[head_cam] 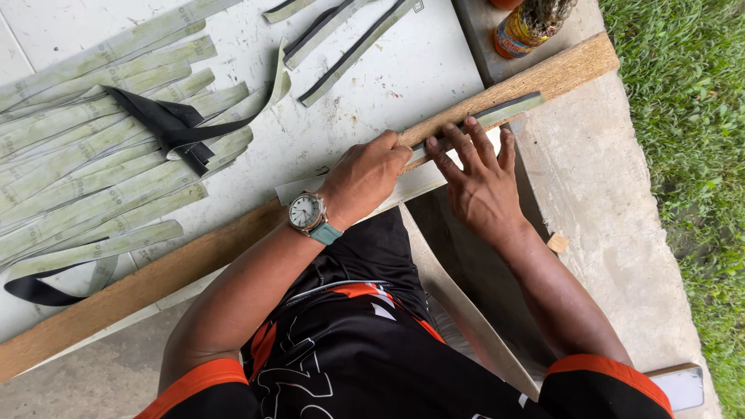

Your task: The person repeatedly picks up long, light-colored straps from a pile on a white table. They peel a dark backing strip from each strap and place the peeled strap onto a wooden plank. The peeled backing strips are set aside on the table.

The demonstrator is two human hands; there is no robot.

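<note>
Long brown wooden plank (194, 260): rough, matt, fibrous at its pale far end. Thin grey-green strip (497, 115) on the plank: matt face, dark rubbery-looking backing. Pile of pale green strips (93, 155): dull, papery-looking finish. White board (349, 93): smooth, scuffed, speckled. Grey concrete ledge (613, 217): coarse, matt. Round wristwatch (307, 211): shiny metal case, teal strap. Black and orange jersey (349, 349): smooth synthetic-looking cloth.

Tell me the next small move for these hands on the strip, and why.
Probably slide the right hand further along the pale green strip toward its free far end, pressing it flat. The left hand already pins the near part against the long wooden board, while the far end lies past the right fingertips with nothing holding it down.
</note>
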